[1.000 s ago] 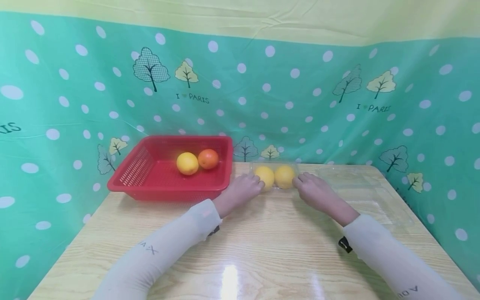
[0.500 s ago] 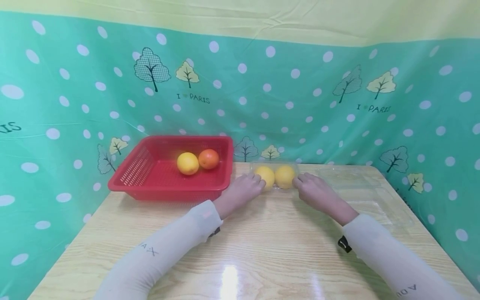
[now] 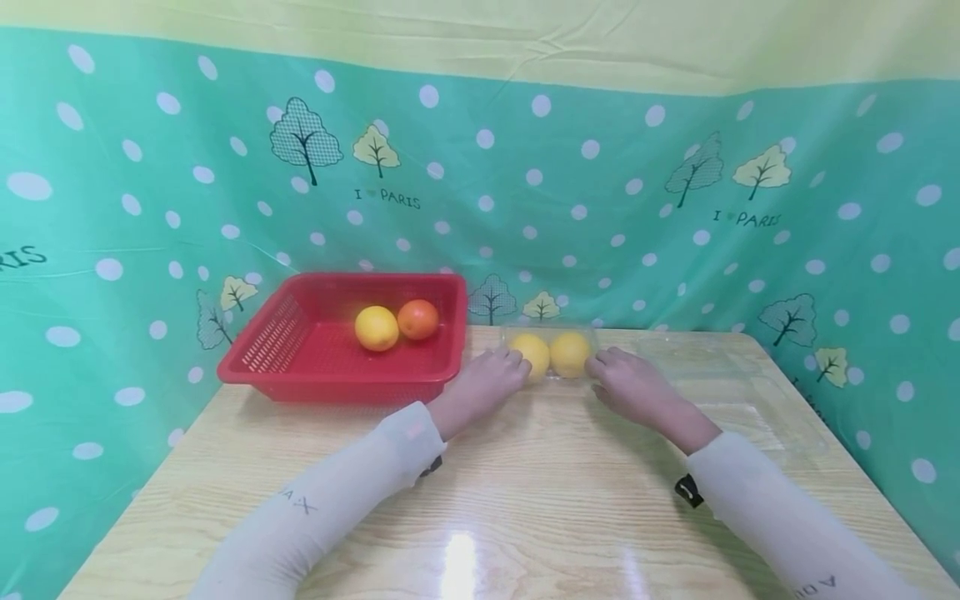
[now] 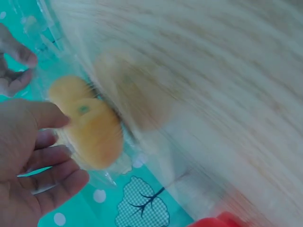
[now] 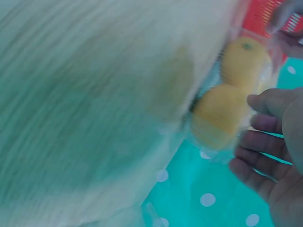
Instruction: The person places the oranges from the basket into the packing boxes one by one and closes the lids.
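Note:
Two oranges (image 3: pixel 570 355) sit side by side in a clear plastic box (image 4: pixel 97 175) at the back middle of the table. At its left side my left hand (image 3: pixel 487 379) pinches the edge between thumb and fingers, close beside the left orange (image 4: pixel 97 137). My right hand (image 3: pixel 630 385) holds the opposite edge, with its thumb at the rim and its other fingers spread lower along the side (image 5: pixel 270 137). Both oranges show through the plastic in each wrist view, and their reflections lie on the tabletop.
A red plastic basket (image 3: pixel 337 387) stands at the left, holding a yellow fruit (image 3: pixel 377 328) and a red-orange fruit (image 3: pixel 418 319). More clear plastic containers (image 3: pixel 690 354) lie at the right of the wooden table (image 3: pixel 525 500). A green dotted curtain (image 3: pixel 600 192) hangs behind.
The right hand's thumb shows a little lower, slightly apart from its fingers. The left hand, box and oranges stay in place; the head view has tilted very slightly.

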{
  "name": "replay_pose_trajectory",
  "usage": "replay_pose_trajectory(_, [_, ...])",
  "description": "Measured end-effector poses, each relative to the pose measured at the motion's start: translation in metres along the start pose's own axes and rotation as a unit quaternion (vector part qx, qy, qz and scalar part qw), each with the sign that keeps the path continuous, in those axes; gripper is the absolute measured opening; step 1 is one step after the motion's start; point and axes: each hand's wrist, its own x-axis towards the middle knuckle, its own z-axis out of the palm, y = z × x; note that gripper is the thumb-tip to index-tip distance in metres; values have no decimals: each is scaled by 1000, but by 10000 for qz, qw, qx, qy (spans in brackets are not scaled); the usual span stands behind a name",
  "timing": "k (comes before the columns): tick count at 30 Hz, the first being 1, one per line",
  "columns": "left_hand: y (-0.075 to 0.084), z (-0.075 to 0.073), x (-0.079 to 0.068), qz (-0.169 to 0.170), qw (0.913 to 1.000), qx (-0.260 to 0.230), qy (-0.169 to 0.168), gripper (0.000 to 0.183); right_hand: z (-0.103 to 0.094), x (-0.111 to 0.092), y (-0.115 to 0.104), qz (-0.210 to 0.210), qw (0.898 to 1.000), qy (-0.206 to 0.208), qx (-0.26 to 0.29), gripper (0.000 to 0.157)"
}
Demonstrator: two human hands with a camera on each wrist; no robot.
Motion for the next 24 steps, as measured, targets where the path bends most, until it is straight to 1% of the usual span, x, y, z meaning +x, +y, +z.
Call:
replay_pose_trajectory(3, [2, -2, 0, -27, 9999, -56, -93, 19, -6, 0, -1, 138, 9989, -143, 414, 15])
replay_pose_trajectory(6, [4, -5, 2, 40, 9999, 100, -91, 16, -8, 1, -1, 234, 9977, -81, 624, 12])
replay_pose_trajectory(8, [4, -7, 4, -11, 9999, 161, 36, 15, -9, 2, 0, 340, 9973, 45, 654, 13])
replay_pose_trajectory(10, [3, -8, 6, -179, 9995, 100, 255, 15, -8, 4, 0, 422, 9969, 206, 630, 13])
replay_pose_trajectory(13, [2, -7, 8, -476, 9971, -155, 578, 17, -6, 10, -1, 538, 9963, 375, 555, 10])
replay_pose_trajectory(15, [1, -6, 9, -575, 9952, -362, 698, 18, -6, 14, -3, 596, 9961, 399, 517, 8])
replay_pose_trajectory(17, [0, -4, 10, -610, 9941, -555, 703, 22, -5, 19, -5, 688, 9955, 339, 561, 12])
replay_pose_trajectory(20, [-1, -2, 11, -665, 9926, -808, 622, 27, -5, 24, -8, 782, 9942, 120, 724, 17])
replay_pose_trajectory(24, [-1, -1, 13, -856, 9896, -1053, 471, 28, -2, 29, -6, 806, 9926, -74, 905, 20])
